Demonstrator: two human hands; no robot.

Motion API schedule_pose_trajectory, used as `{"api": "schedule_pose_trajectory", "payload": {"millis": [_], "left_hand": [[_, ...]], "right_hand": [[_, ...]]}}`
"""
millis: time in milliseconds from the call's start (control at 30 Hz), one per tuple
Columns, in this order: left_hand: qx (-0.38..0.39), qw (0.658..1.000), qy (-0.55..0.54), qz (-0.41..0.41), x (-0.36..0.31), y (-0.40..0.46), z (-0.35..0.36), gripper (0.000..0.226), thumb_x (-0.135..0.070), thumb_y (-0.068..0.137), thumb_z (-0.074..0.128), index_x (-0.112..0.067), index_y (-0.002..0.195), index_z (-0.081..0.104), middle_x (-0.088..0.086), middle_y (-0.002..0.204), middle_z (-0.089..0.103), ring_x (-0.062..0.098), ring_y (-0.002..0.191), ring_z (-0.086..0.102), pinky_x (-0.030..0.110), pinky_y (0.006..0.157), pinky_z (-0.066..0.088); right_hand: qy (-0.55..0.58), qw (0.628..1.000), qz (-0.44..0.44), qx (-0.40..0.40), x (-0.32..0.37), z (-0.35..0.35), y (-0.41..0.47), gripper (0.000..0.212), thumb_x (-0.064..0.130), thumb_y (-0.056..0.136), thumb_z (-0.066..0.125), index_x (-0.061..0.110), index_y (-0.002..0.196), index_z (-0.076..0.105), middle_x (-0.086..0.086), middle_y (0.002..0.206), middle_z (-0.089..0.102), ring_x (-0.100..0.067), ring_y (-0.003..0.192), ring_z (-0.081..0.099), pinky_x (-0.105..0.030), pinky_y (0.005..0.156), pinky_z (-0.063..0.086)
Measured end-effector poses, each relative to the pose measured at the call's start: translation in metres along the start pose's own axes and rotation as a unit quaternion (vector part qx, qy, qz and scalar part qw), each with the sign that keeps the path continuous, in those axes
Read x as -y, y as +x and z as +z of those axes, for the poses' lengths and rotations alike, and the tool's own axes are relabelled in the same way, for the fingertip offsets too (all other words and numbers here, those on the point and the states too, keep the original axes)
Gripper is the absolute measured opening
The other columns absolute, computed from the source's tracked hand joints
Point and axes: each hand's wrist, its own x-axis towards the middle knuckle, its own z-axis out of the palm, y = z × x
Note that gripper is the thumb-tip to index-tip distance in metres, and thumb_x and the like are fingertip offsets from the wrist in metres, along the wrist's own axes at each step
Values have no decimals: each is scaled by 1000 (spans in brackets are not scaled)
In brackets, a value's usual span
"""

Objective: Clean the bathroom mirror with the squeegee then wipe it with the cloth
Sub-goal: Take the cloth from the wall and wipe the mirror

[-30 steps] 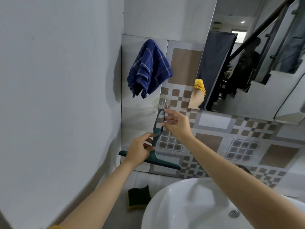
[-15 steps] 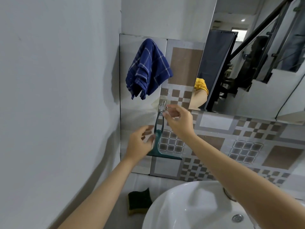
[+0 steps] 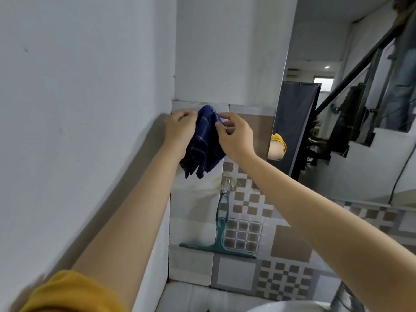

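A dark blue checked cloth (image 3: 203, 144) hangs high on the tiled wall. My left hand (image 3: 180, 129) grips its left side and my right hand (image 3: 236, 136) pinches its upper right edge. Below it, a green squeegee (image 3: 219, 230) hangs by its handle from a clear hook (image 3: 225, 184), blade down, with neither hand touching it. The mirror (image 3: 337, 109) covers the wall to the right and reflects a staircase and a dark panel.
A grey plaster wall (image 3: 78, 109) runs close along the left. Patterned brown and white tiles (image 3: 270, 255) fill the wall under the mirror. The rim of a white sink (image 3: 288, 306) shows at the bottom right.
Both hands have left the squeegee, which now hangs on the hook, and have risen to take hold of the blue cloth. The camera has tilted upward.
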Motion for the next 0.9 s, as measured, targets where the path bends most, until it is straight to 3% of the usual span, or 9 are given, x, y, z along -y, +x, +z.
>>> {"api": "schedule_pose_trajectory", "payload": {"millis": [100, 267, 433, 500, 600, 767, 900], "left_hand": [[45, 998, -13, -35, 0, 12, -1, 11, -22, 90, 54, -27, 88, 65, 0, 94, 67, 19, 88, 64, 34, 77, 55], [73, 993, -76, -44, -2, 16, -4, 13, -11, 89, 57, -20, 89, 66, 2, 81, 69, 11, 64, 66, 20, 51, 51], [78, 989, -122, -37, -8, 16, -6, 12, -4, 85, 61, -14, 90, 65, 4, 75, 69, 10, 56, 66, 19, 49, 50], [85, 986, -140, -19, -12, 14, -6, 13, -2, 84, 60, -13, 89, 67, 2, 71, 70, 12, 60, 67, 19, 52, 52], [118, 986, -113, 16, -21, 8, -8, 15, -5, 86, 59, -15, 91, 70, 3, 80, 72, 13, 71, 68, 20, 58, 52], [155, 986, -41, 34, -39, -13, -10, 9, -21, 85, 64, -18, 88, 71, 6, 88, 69, 20, 76, 64, 27, 68, 54], [196, 980, -28, 37, -51, -37, -5, 17, -24, 78, 72, -13, 91, 71, 10, 91, 71, 23, 81, 65, 37, 81, 53]], "right_hand": [[40, 999, 27, 1, 2, 3, 5, 26, 27, 93, 60, 22, 117, 63, 2, 93, 67, -4, 77, 60, -19, 68, 51], [78, 996, 51, 4, 3, 6, 17, 17, 27, 89, 64, 30, 106, 66, -1, 78, 66, -18, 76, 65, -32, 68, 56], [113, 993, 27, 32, 12, 0, 21, 21, 14, 89, 65, 25, 107, 68, 7, 79, 61, -10, 74, 59, -17, 64, 49], [129, 991, 10, 40, 17, -5, 20, 24, 10, 90, 64, 23, 109, 68, 7, 85, 63, -7, 75, 60, -13, 66, 50], [149, 988, -21, 46, 24, -16, 17, 26, 7, 90, 63, 20, 112, 68, 0, 94, 67, -6, 73, 62, -17, 69, 54], [136, 987, -64, 57, 28, -33, 3, 32, 11, 89, 63, 38, 106, 68, -5, 111, 69, -23, 95, 67, -42, 87, 56], [118, 990, -71, 35, 31, -51, -18, 33, 14, 89, 64, 41, 107, 67, -2, 115, 63, -21, 104, 62, -44, 94, 52]]}}
